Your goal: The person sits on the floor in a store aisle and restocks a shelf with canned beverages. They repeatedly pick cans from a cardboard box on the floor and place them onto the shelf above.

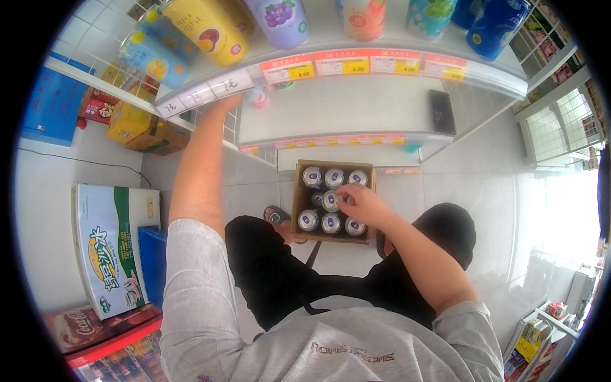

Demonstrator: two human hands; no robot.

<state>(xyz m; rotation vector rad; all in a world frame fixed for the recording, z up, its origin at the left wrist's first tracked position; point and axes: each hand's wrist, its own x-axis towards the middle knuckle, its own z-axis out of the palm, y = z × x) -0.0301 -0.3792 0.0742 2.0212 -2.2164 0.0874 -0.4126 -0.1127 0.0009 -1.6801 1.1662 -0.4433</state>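
In front of my knees is an open cardboard box (296, 191) holding several drink cans with silver tops and purple tabs. My right hand (363, 205) is over the middle of the box. Its thumb and fingers are closed on the rim of a middle can (330, 202). That can still stands among the others, such as the corner can (308, 220). My left forearm (202, 162) reaches up and forward to the shelving. The upper shelf edge hides my left hand and its fingers. Close to that wrist, a pinkish can (258, 97) stands on the shelf below.
Colourful cans, including a yellow can (207, 32) and a purple can (279, 22), line the upper shelf (356, 48). A dark oblong object (440, 112) lies on the lower shelf's right end. Cartons (143, 124) and a white-green box (118, 248) stand left.
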